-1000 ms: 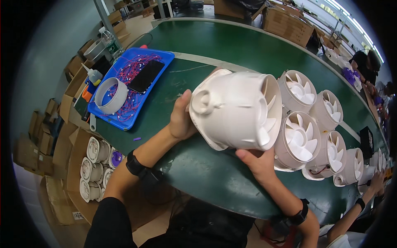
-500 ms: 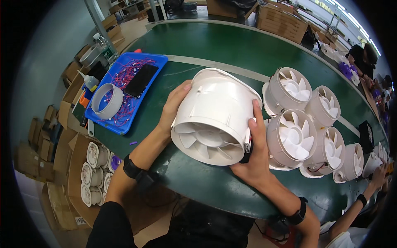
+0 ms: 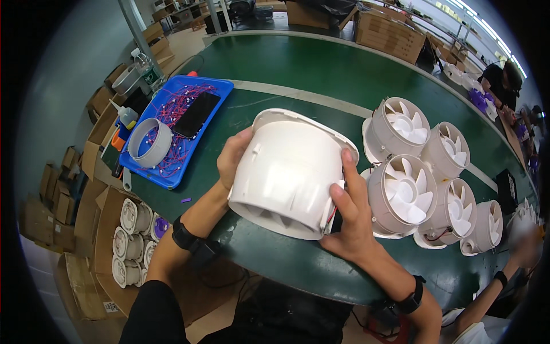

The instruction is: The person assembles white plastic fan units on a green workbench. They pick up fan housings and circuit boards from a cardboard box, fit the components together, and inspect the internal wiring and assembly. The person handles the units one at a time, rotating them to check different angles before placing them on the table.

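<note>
I hold a large white plastic duct fan housing (image 3: 289, 169) with both hands above the front edge of the green table (image 3: 298, 74). My left hand (image 3: 232, 157) grips its left side. My right hand (image 3: 348, 215) grips its right side, index finger up along the wall. The housing's open end tilts down toward me, with vanes showing inside the rim. Thin wires show at its lower right, by my right palm.
Several finished white fans (image 3: 404, 192) stand in rows on the right. A blue tray (image 3: 175, 129) at left holds a white ring (image 3: 150, 142), a black phone (image 3: 196, 114) and red wires. More fans sit in a cardboard box (image 3: 123, 241) below. Another person's arm (image 3: 498, 286) is at lower right.
I have turned the housing: a second ago its side faced me, then its vaned open end, and now it is tipped with the open end pointing down toward me.
</note>
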`<move>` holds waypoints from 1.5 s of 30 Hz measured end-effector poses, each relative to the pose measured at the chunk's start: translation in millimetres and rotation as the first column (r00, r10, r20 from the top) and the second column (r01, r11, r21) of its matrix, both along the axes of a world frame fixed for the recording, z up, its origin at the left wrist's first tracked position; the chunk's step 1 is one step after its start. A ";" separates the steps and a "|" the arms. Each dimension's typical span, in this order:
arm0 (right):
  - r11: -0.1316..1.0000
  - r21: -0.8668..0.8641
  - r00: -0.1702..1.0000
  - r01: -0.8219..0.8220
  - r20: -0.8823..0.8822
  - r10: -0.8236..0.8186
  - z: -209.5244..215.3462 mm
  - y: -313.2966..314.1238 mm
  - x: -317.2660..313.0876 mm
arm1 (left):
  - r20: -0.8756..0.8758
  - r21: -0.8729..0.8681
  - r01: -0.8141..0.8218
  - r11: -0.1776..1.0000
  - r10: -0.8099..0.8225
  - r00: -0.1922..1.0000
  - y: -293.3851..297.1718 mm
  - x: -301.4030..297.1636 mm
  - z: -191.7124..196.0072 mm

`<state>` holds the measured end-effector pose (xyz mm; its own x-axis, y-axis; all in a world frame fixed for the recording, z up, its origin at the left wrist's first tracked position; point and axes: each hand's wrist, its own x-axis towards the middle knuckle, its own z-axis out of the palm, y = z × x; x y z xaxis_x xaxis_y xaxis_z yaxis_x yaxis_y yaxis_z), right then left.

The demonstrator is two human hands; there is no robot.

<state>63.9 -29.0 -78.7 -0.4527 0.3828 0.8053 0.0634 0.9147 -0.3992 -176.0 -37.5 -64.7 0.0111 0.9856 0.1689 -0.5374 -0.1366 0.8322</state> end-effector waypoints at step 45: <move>0.347 -0.813 0.877 -0.467 -0.377 0.298 -0.2 -2.2 1.8 | 0.109 -0.107 0.105 0.989 -0.093 0.990 13.4 -1.6 12.7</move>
<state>65.7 -31.2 -78.9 -0.6657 0.7142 0.2162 -0.3272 -0.0190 -0.9448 -177.6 -24.0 -52.0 0.0977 0.9933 0.0625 -0.6277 0.0128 0.7783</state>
